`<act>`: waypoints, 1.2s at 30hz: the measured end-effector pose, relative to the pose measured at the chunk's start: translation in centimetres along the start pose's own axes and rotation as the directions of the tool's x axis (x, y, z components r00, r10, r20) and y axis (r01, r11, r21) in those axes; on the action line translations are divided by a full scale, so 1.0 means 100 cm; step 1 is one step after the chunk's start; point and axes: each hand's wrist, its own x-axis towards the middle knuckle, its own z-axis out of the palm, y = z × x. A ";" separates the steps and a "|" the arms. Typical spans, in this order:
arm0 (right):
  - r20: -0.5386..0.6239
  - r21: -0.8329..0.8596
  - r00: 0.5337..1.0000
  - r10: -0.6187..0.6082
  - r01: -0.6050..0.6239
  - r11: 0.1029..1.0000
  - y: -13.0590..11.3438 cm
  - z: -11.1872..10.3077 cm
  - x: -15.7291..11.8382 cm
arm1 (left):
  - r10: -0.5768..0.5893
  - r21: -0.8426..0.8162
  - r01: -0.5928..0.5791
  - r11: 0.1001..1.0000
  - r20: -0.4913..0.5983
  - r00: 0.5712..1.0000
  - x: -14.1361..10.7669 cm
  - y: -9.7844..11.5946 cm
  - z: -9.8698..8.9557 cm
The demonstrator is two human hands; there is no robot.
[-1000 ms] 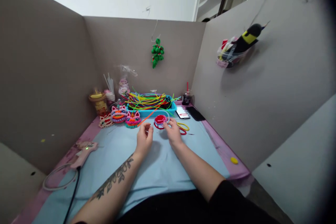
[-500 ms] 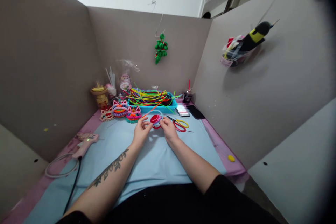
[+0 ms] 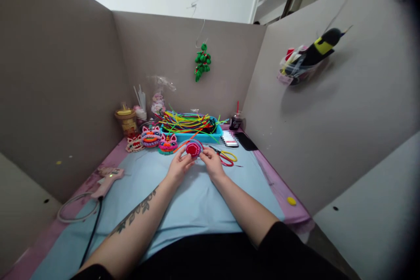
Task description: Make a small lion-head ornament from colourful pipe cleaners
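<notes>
Above the light blue cloth (image 3: pixel 210 201), a small red and purple piece (image 3: pixel 193 149) made of bent fuzzy stems is held up between both hands. My left hand (image 3: pixel 179 165) grips its lower left edge, with the thumb on its front. On the other side, my right hand (image 3: pixel 211 161) pinches the right edge, where a pale purple strand curves over the top. Scissors with red and yellow handles (image 3: pixel 229 156) lie just beyond my right hand. An orange stem (image 3: pixel 186 141) runs from behind the piece toward the tray.
A blue tray (image 3: pixel 190 137) of colourful stems stands at the back, beside fuzzy animal-face pieces (image 3: pixel 168 144). A pink glue gun (image 3: pixel 109 182) with a cable lies left. Phones (image 3: pixel 246 141) and a dark drink cup (image 3: pixel 235 121) are back right. Grey panels surround the table.
The red and purple piece has turned to face me more, and the purple strand now lies closer around it. My left hand has closed further onto its edge.
</notes>
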 end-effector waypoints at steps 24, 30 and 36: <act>-0.049 -0.005 0.999 0.018 -0.018 1.000 -0.011 0.008 -0.004 | -0.171 0.000 0.171 0.985 -0.011 0.985 0.001 -0.001 0.002; 0.031 0.069 0.997 0.072 -0.074 0.995 -0.006 0.003 0.002 | -0.188 -0.010 0.188 0.982 -0.004 0.982 0.001 -0.002 0.001; 0.100 0.019 0.991 0.090 -0.093 0.996 -0.005 -0.004 0.008 | -0.167 0.004 0.167 0.986 -0.002 0.986 0.004 -0.004 -0.002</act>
